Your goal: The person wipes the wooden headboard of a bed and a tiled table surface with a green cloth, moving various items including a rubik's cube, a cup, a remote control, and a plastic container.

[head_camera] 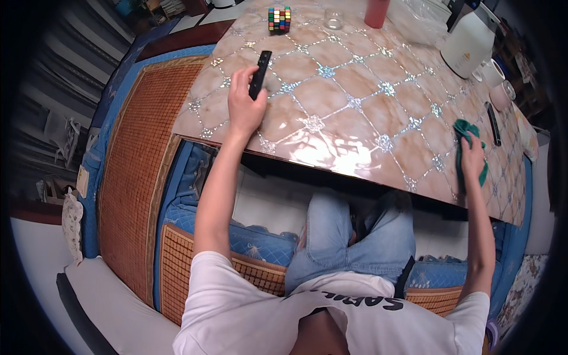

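Note:
A black remote control (260,74) is gripped between the thumb and fingers of my left hand (247,98), over the left part of the table with its patterned, glossy cover (337,111). My right hand (472,157) has its fingers closed on a green cloth (463,128), which lies at the right part of the table near the front edge. Just to the right of the cloth rests a second black remote control (493,124). At the far side of the table stands a puzzle cube (279,20) with coloured faces.
Along the far side are a clear glass (333,20), a red cup (376,13) and a clear plastic bag (417,22). A white kettle (469,42), a white mug (493,72) and a pinkish jar (502,95) stand at the right. A seat with a woven mat (137,168) adjoins the table's left side.

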`<action>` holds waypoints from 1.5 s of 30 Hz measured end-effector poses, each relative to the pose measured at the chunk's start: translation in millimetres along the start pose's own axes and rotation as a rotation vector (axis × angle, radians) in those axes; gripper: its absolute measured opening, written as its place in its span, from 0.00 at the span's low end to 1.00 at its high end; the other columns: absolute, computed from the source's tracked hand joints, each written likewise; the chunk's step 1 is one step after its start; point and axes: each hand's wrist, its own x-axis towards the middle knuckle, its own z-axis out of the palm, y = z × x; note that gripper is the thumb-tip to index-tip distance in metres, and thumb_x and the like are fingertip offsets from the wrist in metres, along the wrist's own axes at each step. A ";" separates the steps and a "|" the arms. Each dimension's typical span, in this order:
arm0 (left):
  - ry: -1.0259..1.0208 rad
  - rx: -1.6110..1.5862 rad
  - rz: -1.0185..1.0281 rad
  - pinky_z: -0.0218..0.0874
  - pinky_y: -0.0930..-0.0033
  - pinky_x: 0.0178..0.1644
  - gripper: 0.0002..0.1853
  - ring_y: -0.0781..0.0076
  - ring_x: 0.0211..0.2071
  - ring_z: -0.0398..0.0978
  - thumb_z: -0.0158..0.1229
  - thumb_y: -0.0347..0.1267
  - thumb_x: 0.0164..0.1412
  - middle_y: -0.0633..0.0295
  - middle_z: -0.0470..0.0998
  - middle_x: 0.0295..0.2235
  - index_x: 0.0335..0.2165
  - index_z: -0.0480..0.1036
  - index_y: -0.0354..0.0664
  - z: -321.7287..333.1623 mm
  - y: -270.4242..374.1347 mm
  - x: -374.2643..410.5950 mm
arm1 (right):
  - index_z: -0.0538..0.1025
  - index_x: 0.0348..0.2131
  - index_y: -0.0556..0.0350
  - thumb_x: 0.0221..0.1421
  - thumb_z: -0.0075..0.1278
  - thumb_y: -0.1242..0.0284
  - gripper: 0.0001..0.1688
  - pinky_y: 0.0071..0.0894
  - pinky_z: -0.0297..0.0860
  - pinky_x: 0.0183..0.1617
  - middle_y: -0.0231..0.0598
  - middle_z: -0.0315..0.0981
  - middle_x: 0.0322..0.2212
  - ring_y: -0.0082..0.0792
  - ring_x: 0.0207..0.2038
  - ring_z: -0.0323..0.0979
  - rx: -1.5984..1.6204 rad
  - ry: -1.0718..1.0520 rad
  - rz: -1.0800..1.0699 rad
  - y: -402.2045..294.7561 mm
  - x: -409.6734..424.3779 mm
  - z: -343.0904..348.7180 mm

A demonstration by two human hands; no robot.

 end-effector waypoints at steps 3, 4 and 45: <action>0.005 -0.011 -0.068 0.64 0.62 0.45 0.25 0.57 0.40 0.71 0.54 0.20 0.45 0.52 0.68 0.40 0.46 0.67 0.38 -24.6 3.5 -13.6 | 0.74 0.48 0.43 0.57 0.48 0.60 0.21 0.40 0.62 0.56 0.41 0.71 0.49 0.42 0.52 0.68 0.224 0.004 -0.243 -108.6 -26.0 16.1; 0.020 0.004 -0.088 0.64 0.62 0.45 0.25 0.57 0.40 0.71 0.55 0.20 0.45 0.52 0.68 0.41 0.46 0.67 0.38 -36.0 -1.1 -16.8 | 0.76 0.46 0.44 0.56 0.49 0.60 0.20 0.40 0.62 0.56 0.42 0.72 0.48 0.43 0.52 0.68 0.303 0.014 -0.325 -153.0 -31.1 26.6; -0.296 0.229 -0.029 0.62 0.56 0.49 0.24 0.49 0.45 0.69 0.58 0.23 0.47 0.50 0.69 0.42 0.46 0.67 0.41 91.5 92.2 -24.2 | 0.79 0.32 0.61 0.47 0.52 0.60 0.21 0.40 0.64 0.50 0.46 0.77 0.32 0.45 0.41 0.71 0.985 -0.652 -1.318 -171.8 -22.8 9.7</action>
